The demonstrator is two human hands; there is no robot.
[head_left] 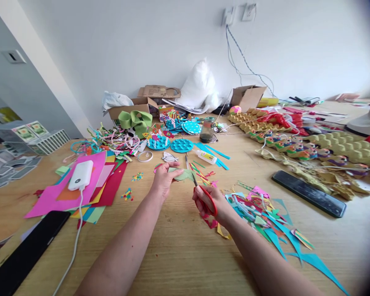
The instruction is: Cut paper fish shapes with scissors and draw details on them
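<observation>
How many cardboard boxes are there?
3. One open box behind the green bow, a flat box beside it, a third box right of the white bag. Clutter may hide more.

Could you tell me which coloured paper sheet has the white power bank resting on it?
The large pink sheet, topmost of the stack to the left of the left hand. The white power bank lies on it, while the red sheet peeks out beneath.

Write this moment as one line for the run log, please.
left hand: holds pale green paper piece | right hand: grips red-handled scissors, blades at paper | surface: wooden table
</observation>
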